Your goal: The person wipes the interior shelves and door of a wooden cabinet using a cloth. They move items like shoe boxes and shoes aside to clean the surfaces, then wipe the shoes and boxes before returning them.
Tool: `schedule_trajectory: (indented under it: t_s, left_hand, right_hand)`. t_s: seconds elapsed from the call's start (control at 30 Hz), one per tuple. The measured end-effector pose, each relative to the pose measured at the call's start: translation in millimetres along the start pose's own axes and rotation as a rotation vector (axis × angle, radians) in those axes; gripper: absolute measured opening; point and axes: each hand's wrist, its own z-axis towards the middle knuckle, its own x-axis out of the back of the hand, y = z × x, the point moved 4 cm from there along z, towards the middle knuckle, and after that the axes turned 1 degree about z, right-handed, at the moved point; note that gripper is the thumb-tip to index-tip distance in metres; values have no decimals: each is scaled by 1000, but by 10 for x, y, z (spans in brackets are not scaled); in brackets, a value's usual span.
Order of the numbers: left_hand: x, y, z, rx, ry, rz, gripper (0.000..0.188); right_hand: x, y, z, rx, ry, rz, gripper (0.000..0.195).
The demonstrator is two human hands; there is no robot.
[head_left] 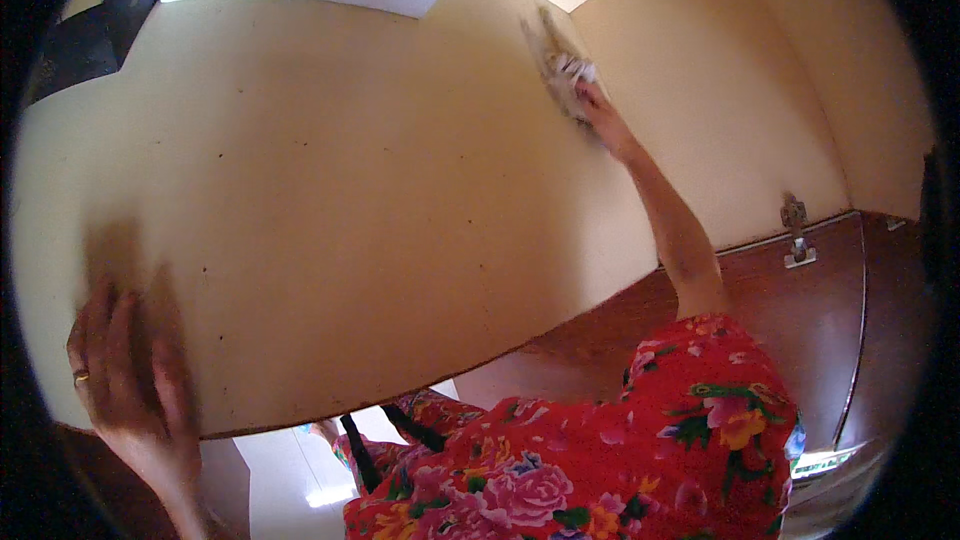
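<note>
At the upper right of the head view, my right hand (596,106) holds a crumpled pale cloth (571,71) against the beige panel (337,187), close to an inner corner. My right arm stretches up and away from a red floral sleeve. On the panel's near left part rests my left hand (127,367), empty, with its fingers somewhat apart and a ring on one finger. Small dark specks are scattered over the panel's surface.
Beige side walls (697,90) rise at the right. A metal hinge (796,236) joins one to a dark reddish-brown cabinet door (780,315). Dark shapes stand at the far upper left. Below the panel's dark front edge, pale floor tiles (292,465) show.
</note>
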Motion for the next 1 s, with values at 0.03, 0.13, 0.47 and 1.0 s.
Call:
schedule_trajectory:
  t_s: [0.03, 0.13, 0.47, 1.0]
  left_hand:
    - [0, 1, -22, -10, 4, 35, 29]
    - [-88, 179, -160, 41, 7, 40, 29]
    - [-84, 356, -74, 114, -57, 21, 31]
    - [-199, 56, -41, 102, -106, 77, 38]
  right_hand:
    - [-28, -288, -238, -48, -65, 30, 32]
    - [-98, -788, -622, -214, -208, 88, 37]
    - [51, 370, 1283, -108, 110, 40, 67]
    - [451, 1675, 2531, -268, 204, -405, 69]
